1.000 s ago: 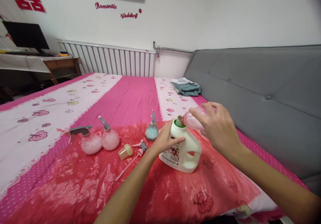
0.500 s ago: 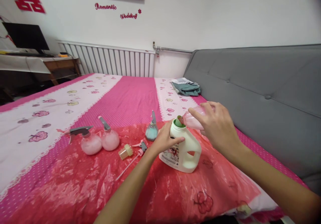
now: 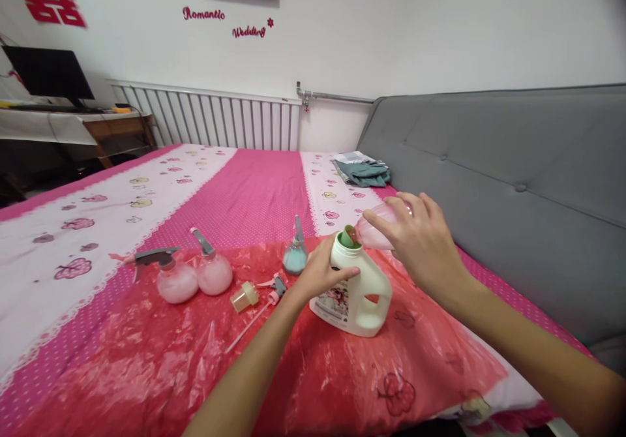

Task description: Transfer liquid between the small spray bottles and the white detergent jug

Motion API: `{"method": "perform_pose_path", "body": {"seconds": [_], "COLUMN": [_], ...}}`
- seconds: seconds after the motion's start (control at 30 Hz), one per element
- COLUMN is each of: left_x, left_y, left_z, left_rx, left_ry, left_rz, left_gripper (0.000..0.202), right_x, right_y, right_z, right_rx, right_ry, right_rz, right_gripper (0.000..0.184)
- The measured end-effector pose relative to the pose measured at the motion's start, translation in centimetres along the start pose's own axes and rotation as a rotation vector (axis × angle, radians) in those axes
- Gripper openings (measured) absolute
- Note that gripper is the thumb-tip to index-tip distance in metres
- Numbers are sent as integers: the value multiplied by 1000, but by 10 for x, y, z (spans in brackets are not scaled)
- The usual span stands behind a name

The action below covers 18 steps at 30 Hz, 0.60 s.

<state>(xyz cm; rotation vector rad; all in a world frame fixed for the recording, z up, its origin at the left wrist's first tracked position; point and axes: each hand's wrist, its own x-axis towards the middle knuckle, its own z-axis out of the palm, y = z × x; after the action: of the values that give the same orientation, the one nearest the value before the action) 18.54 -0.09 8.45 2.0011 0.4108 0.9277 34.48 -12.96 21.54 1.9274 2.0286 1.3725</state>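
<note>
My left hand (image 3: 327, 272) grips the shoulder of a cream detergent jug (image 3: 370, 300), which stands upright with its green spout (image 3: 348, 236) uncovered. In my right hand (image 3: 423, 238) is a clear pink spray bottle (image 3: 375, 231) without its head, tipped sideways so that its mouth meets the spout. A pink-and-grey spray nozzle (image 3: 278, 288) with a long dip tube lies left of the jug. Beside it rests a translucent yellowish cap (image 3: 244, 297). Whether liquid is flowing I cannot make out.
Two pink spray bottles (image 3: 177, 284) stand close together at the left, and a blue one (image 3: 295, 256) stands behind the jug. Red plastic sheeting (image 3: 195, 359) covers the near part of the bed. Folded clothes (image 3: 364, 171) lie by the grey headboard (image 3: 489, 182).
My right hand and the pink bottle have shifted slightly up and left, with the bottle's raised end a little higher. My left hand and the jug stay in place.
</note>
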Motion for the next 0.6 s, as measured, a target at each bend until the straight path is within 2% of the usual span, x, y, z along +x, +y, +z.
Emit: {"method": "perform_pose_path", "body": {"seconds": [0.13,0.37,0.6], "left_x": [0,0,0], "left_y": [0,1,0], "left_z": [-1,0,0], "left_rx": [-1,-8,-6], "left_ry": [4,10,8], "left_rz": [5,22,16], "left_gripper": [82,83,84], "right_x": [4,10,23], "right_y": [2,4,5], "right_z": [0,-3,-11], "right_rx": [8,-34,-65], "right_ry": [4,45,89], "right_rz": [-47,-129,-259], "right_gripper": [52,47,31]}}
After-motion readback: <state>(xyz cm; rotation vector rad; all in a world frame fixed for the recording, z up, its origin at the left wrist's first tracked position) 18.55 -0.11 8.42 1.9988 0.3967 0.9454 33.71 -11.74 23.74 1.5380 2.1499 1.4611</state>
